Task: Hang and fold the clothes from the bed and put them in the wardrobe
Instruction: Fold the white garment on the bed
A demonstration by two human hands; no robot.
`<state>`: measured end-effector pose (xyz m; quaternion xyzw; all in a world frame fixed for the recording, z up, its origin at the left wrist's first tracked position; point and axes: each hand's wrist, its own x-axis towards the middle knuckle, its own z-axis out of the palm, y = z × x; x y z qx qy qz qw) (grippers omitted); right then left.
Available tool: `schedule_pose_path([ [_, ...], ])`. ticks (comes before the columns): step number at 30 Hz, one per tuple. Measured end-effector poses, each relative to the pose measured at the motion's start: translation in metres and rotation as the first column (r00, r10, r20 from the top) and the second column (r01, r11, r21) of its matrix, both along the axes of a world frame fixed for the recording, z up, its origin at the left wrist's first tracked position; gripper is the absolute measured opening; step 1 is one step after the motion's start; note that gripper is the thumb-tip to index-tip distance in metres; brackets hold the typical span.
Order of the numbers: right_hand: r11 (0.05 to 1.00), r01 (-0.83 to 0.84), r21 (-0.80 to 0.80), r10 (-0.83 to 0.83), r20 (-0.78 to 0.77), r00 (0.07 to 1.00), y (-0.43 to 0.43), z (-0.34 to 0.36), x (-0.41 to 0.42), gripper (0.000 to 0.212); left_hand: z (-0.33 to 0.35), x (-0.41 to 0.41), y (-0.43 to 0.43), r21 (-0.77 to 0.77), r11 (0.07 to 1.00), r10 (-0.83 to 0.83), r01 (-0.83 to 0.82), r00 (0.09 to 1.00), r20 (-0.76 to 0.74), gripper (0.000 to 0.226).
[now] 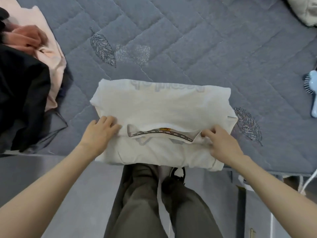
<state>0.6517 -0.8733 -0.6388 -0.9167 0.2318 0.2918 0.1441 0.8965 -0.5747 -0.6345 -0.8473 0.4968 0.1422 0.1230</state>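
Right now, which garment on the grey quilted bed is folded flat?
The white printed T-shirt held by the left hand and right hand; the pale pink top, black garment and cream cloth lie crumpled.

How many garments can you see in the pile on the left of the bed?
3: a pale pink one along the right edge, a coral one on it, a black one at the near end. More may be hidden underneath.
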Motion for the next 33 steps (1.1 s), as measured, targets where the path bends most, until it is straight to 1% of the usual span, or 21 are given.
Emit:
schedule_pose_path([
  [1, 0.999, 0.026, 0.03, -0.026, 0.002, 1.0, 0.002, 0.0, -0.003, 0.042, 0.0, -0.006, 0.003, 0.018, 1.0, 0.012, -0.012, 1.0, -0.003, 0.045],
  [3, 0.999, 0.048, 0.013, -0.048, 0.005, 0.999, 0.006, 0.004, -0.003, 0.031, 0.004, -0.014, 0.003, 0.011, 0.999, 0.052, -0.052, 0.999, -0.002, 0.032],
  [5, 0.999, 0.006, -0.038, -0.003, 0.068, 0.998, 0.009, 0.008, 0.003, 0.031, 0.01, -0.016, -0.006, -0.048, 0.981, 0.186, -0.188, 0.981, -0.046, 0.017],
  [6, 0.999, -0.007, -0.044, 0.013, 0.135, 0.991, 0.009, 0.01, 0.008, 0.031, 0.012, -0.014, -0.013, -0.104, 0.959, 0.256, -0.262, 0.964, -0.067, 0.015],
  [7, 1.0, -0.001, -0.031, 0.008, 0.211, 0.977, 0.009, 0.013, 0.014, 0.03, 0.012, -0.011, -0.023, -0.166, 0.938, 0.296, -0.304, 0.953, -0.07, 0.016],
  [9, 0.999, 0.038, 0.012, -0.04, 0.323, 0.945, 0.007, 0.016, 0.034, 0.031, 0.011, -0.001, -0.046, -0.252, 0.916, 0.306, -0.313, 0.95, -0.07, 0.027],
  [11, 0.995, 0.089, 0.038, -0.097, 0.377, 0.921, 0.001, 0.014, 0.06, 0.042, 0.006, 0.014, -0.069, -0.267, 0.917, 0.283, -0.296, 0.955, -0.086, 0.042],
  [13, 0.977, 0.177, 0.118, -0.209, 0.368, 0.906, -0.008, 0.007, 0.086, 0.05, -0.003, 0.033, -0.087, -0.222, 0.933, 0.271, -0.282, 0.959, -0.079, 0.048],
  [15, 0.94, 0.277, 0.198, -0.327, 0.301, 0.896, -0.02, -0.003, 0.106, 0.055, -0.014, 0.052, -0.098, -0.167, 0.95, 0.257, -0.264, 0.964, -0.062, 0.051],
  [17, 0.907, 0.368, 0.207, -0.409, 0.216, 0.887, -0.032, -0.01, 0.12, 0.063, -0.023, 0.067, -0.105, -0.127, 0.962, 0.238, -0.243, 0.97, -0.059, 0.053],
  [19, 0.89, 0.426, 0.165, -0.449, 0.138, 0.883, -0.045, -0.015, 0.129, 0.07, -0.03, 0.08, -0.107, -0.068, 0.97, 0.231, -0.234, 0.972, -0.05, 0.051],
  [20, 0.891, 0.434, 0.133, -0.448, 0.108, 0.887, -0.052, -0.017, 0.132, 0.069, -0.031, 0.087, -0.108, -0.035, 0.971, 0.234, -0.236, 0.971, -0.049, 0.047],
  [22, 0.898, 0.432, 0.082, -0.437, 0.051, 0.898, -0.065, -0.019, 0.137, 0.056, -0.031, 0.103, -0.111, 0.042, 0.968, 0.249, -0.246, 0.965, -0.08, 0.039],
  [23, 0.905, 0.421, 0.058, -0.422, 0.008, 0.907, -0.07, -0.019, 0.139, 0.048, -0.03, 0.11, -0.113, 0.1, 0.968, 0.24, -0.23, 0.965, -0.108, 0.037],
  [25, 0.93, 0.368, 0.011, -0.367, -0.068, 0.928, -0.076, -0.017, 0.143, 0.034, -0.026, 0.122, -0.121, 0.253, 0.957, 0.191, -0.143, 0.966, -0.176, 0.037],
  [26, 0.932, 0.362, -0.005, -0.362, -0.067, 0.93, -0.077, -0.015, 0.145, 0.028, -0.024, 0.124, -0.126, 0.312, 0.944, 0.181, -0.109, 0.96, -0.212, 0.037],
  [28, 0.906, 0.423, -0.012, -0.423, 0.017, 0.906, -0.079, -0.008, 0.146, 0.022, -0.015, 0.129, -0.136, 0.346, 0.932, 0.204, -0.11, 0.947, -0.248, 0.036],
  [30, 0.851, 0.525, 0.015, -0.522, 0.134, 0.842, -0.083, 0.003, 0.146, 0.019, -0.005, 0.136, -0.145, 0.313, 0.943, 0.194, -0.116, 0.954, -0.229, 0.036],
  [31, 0.829, 0.558, 0.029, -0.555, 0.167, 0.815, -0.086, 0.009, 0.146, 0.017, 0.0, 0.141, -0.15, 0.3, 0.949, 0.171, -0.101, 0.961, -0.219, 0.035],
  [33, 0.815, 0.577, 0.042, -0.574, 0.19, 0.797, -0.094, 0.021, 0.151, 0.017, 0.009, 0.153, -0.158, 0.279, 0.959, 0.115, -0.054, 0.972, -0.206, 0.032],
])
